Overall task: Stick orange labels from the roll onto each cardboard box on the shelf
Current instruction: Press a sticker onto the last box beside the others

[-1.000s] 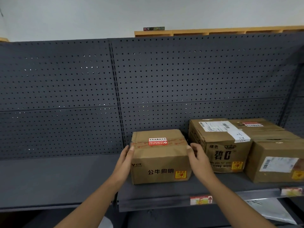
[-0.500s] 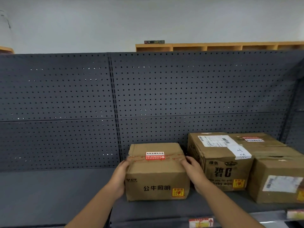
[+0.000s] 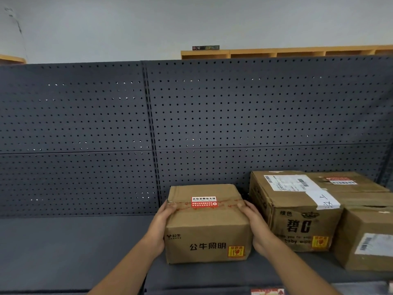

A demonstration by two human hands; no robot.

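A small cardboard box [image 3: 207, 228] with black Chinese print stands on the dark shelf [image 3: 74, 248]. An orange label [image 3: 235, 251] sits on its front lower right corner. My left hand [image 3: 158, 231] grips its left side, thumb over the top edge. My right hand [image 3: 256, 228] grips its right side the same way. A larger box [image 3: 297, 211] stands to the right, with an orange label [image 3: 320, 242] on its front. A third box [image 3: 368, 237] is at the far right edge. No label roll is in view.
A dark perforated back panel [image 3: 191, 124] rises behind the shelf. Wooden cubbies [image 3: 287, 52] show above it against a pale wall. A red and white price tag [image 3: 266, 291] sits on the shelf's front edge.
Both hands have closed in from beside the small box to gripping its sides. The view has tilted up, so the boxes sit lower in the frame.
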